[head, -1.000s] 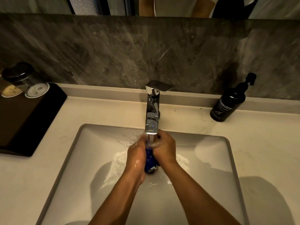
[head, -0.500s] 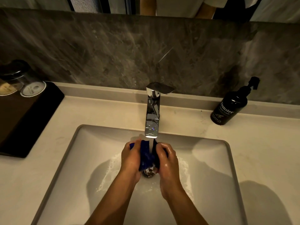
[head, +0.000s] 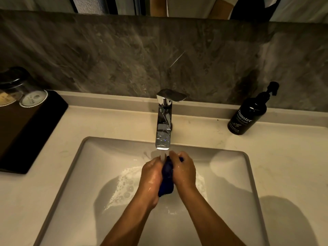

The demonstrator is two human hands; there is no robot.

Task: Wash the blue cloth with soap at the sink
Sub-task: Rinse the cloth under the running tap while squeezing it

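blue cloth (head: 166,176) mostly behind hands (head: 167,172)

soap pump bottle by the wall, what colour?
Black round plastic pump bottle with a black pump and white lettering, clearest in the head view.

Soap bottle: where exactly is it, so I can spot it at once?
Start at the chrome tap behind the sink. Go right along the pale counter to the wall. The soap bottle stands there alone, leaning in this view: dark, with a black pump and white lettering.
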